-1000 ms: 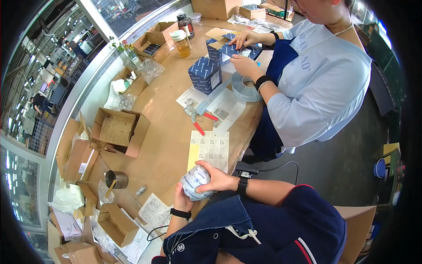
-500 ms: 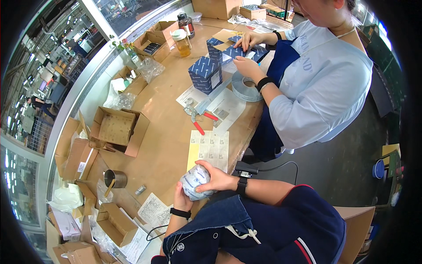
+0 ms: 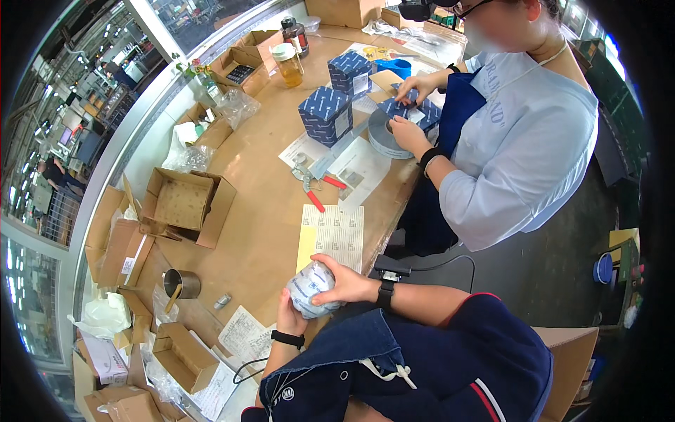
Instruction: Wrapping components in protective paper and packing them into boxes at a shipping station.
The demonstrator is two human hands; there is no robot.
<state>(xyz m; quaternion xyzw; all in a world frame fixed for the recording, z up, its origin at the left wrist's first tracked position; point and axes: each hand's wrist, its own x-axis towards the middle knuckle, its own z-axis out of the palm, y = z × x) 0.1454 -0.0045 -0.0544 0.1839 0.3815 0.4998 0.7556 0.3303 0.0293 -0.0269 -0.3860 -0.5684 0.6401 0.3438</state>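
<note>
Between both my hands is a rounded bundle (image 3: pixel 311 287) wrapped in clear film with white and blue print, held above the near edge of the table. My left hand (image 3: pixel 291 318) grips it from the lower left, while my right hand (image 3: pixel 342 283) wraps its right side, thumb across the front. What is inside the wrapping cannot be made out. Just beyond it lies a sheet of printed labels (image 3: pixel 339 232) with a yellow strip. Farther along are red-handled pliers (image 3: pixel 316 191) and a wide grey roll of strip material (image 3: pixel 383 143).
At the right side of the table a co-worker (image 3: pixel 506 133) handles a flat blue carton (image 3: pixel 426 112). Two blue boxes (image 3: pixel 325 116) stand nearby. Open cardboard boxes (image 3: pixel 184 200), a metal pot (image 3: pixel 184 283) and a drink jug (image 3: pixel 288 65) line the left and far sides.
My hands keep the bundle in nearly the same place. The co-worker's hands have moved slightly nearer and right, over a blue carton; a second blue box now stands behind the first.
</note>
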